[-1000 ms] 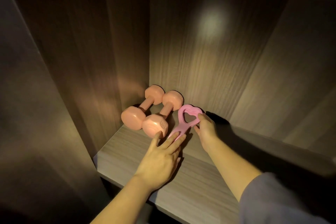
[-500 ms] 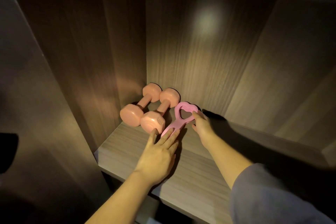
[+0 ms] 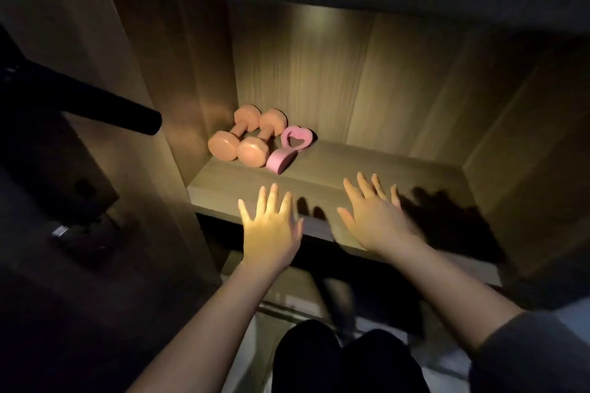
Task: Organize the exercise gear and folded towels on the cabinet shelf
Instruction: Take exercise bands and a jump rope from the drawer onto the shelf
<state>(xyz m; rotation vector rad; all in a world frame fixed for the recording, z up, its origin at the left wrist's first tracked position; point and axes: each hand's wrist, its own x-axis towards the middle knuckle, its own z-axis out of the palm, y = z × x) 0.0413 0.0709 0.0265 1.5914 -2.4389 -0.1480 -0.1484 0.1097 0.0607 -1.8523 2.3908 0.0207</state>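
Two peach dumbbells (image 3: 242, 139) lie side by side in the back left corner of the wooden cabinet shelf (image 3: 367, 169). A pink heart-shaped exercise tool (image 3: 289, 150) lies right beside them, its heart ring toward the back wall. My left hand (image 3: 271, 230) hovers over the shelf's front edge with fingers spread and holds nothing. My right hand (image 3: 373, 217) is also spread flat above the front of the shelf, empty. Both hands are clear of the gear. No towels are in view.
A dark cylindrical bar (image 3: 105, 105) juts in from the left at shelf height, next to the cabinet's left wall (image 3: 178, 99). The shelf's right side runs to the right wall (image 3: 517, 150). My dark-clothed knees (image 3: 344, 360) are below the shelf.
Both hands have let go of the pink heart tool and pulled back to the shelf's front edge with fingers spread. The view has moved back and down from the cabinet.
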